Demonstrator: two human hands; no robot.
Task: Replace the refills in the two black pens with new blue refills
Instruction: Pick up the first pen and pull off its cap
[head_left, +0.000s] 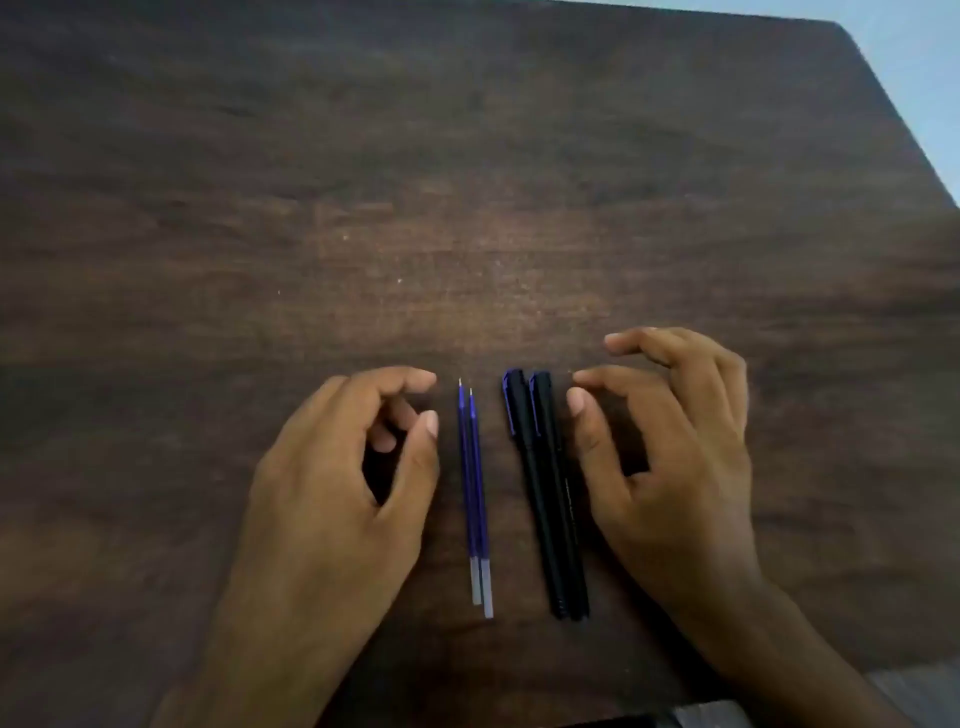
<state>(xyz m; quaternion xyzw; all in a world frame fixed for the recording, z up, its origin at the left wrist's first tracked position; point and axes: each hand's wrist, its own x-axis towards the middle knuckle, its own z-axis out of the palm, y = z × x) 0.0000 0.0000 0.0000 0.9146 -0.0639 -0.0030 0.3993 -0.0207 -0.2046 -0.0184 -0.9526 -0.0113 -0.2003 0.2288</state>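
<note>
On the dark wooden table (467, 182), two blue refills (474, 493) lie side by side, left of two capped black pens (545, 493). The left hand (332, 483) and right hand (670, 467) flank them, fingers loosely curled, holding nothing.

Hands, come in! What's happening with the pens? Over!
Both hands, left and right, open, holding nothing. Two black pens capped beside two blue refills. Nothing in the way.

Both arms are cut off by the bottom edge. The counter (467, 182) is cut off at the left and bottom edges. Small print on one black pen (558, 493) is too blurred to be read. A grey patch at the bottom right corner cannot be made out.
</note>
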